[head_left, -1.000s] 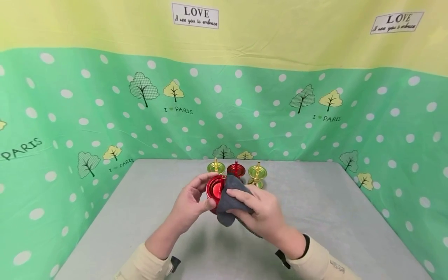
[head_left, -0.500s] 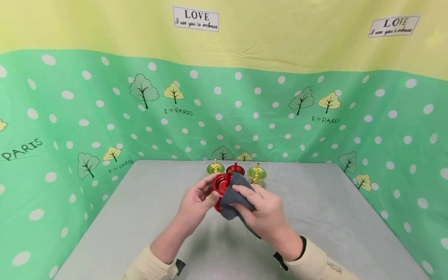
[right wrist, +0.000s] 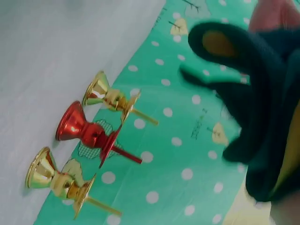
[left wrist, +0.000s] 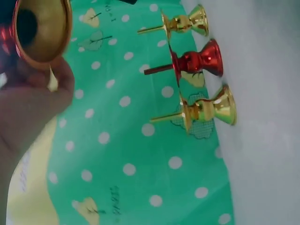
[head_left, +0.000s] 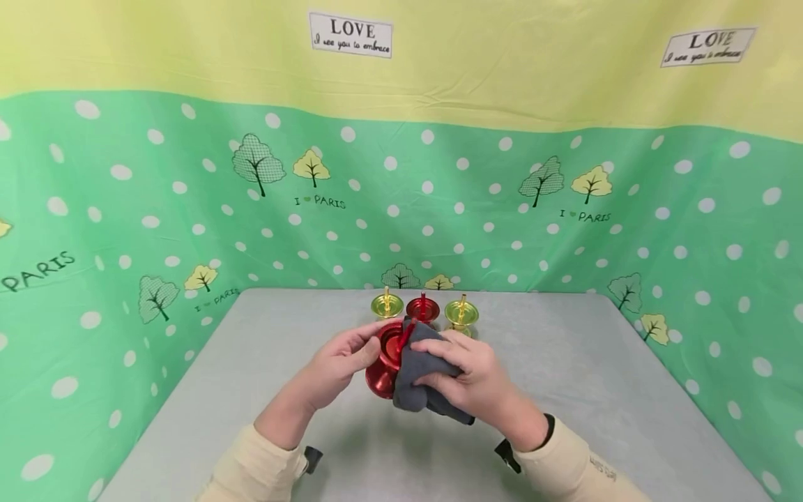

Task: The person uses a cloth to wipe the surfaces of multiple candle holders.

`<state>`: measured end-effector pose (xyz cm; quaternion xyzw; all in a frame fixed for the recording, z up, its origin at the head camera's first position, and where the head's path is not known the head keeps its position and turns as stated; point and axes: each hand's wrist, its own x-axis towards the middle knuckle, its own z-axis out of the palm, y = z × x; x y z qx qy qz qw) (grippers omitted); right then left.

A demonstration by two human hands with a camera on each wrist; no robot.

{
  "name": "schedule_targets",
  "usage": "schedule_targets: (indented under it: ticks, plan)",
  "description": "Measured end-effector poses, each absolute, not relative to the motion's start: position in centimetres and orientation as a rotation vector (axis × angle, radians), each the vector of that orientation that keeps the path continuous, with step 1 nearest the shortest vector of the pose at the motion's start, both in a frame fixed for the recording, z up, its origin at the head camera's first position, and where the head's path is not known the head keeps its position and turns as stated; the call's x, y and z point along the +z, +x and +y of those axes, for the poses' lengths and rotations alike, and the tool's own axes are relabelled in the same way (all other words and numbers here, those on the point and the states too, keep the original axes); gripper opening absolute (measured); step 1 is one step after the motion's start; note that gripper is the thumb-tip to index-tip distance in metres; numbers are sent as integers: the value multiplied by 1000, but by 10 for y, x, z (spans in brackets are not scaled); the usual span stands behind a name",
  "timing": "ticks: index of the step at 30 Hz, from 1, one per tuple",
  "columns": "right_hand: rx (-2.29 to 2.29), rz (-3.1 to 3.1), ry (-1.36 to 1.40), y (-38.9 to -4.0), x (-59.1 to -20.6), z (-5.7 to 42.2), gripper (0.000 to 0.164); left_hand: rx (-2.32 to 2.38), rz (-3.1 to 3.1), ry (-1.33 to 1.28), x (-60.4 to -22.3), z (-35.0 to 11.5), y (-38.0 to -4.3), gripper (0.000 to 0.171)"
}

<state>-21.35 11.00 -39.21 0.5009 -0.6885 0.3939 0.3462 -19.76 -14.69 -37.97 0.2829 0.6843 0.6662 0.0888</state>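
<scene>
Between my hands, a shiny red candle holder [head_left: 381,377] is held tilted above the table. My left hand [head_left: 335,362] grips it by the upper dish, thumb on the near side and fingers behind. Its hollow, gold-coloured underside [left wrist: 51,30] faces the left wrist camera. A dark grey cloth [head_left: 426,369] is pinched in my right hand [head_left: 479,373] and pressed against the holder's right side, beside the spike. In the right wrist view, folds of the cloth [right wrist: 262,117] hang loosely, and the holder is hidden behind them.
Three more candle holders stand upright in a row at the table's back: a gold one [head_left: 386,305] on the left, a red one [head_left: 423,309] in the middle and another gold one [head_left: 461,314] on the right. A green patterned curtain [head_left: 426,209] surrounds the grey table [head_left: 263,348].
The held candle holder shifted right and up, then back down and left, turning so its lower part shows more. The cloth stayed against it, and my left thumb moved higher on the dish.
</scene>
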Motion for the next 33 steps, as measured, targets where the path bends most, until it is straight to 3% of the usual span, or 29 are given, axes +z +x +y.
schedule_targets:
  ticks: [6,10,15,19,21,24,28,33]
  plan:
    - [922,-1855,1037,-209,-395,101,43,2052,2184,739,-383,-131,-198,52]
    - [1129,-1904,1268,-219,-394,110,47,1999,2041,847,-384,-142,-202,48]
    - [1416,-2058,1586,-231,-393,123,44,1823,1774,931,-384,-159,-208,58]
    - [1415,-2179,1664,-232,-392,124,41,1747,1656,898,-386,-166,-211,59]
    - [1463,-2222,1581,-232,-392,123,41,1768,1651,866,-387,-167,-213,51]
    - [1587,-2293,1247,-229,-393,121,42,1926,1667,805,-388,-163,-217,40]
    - [1706,-2310,830,-223,-395,117,43,2286,1718,558,-386,-152,-222,39]
    - [1396,-2229,774,-214,-395,102,48,2547,1738,140,-381,-128,-220,45]
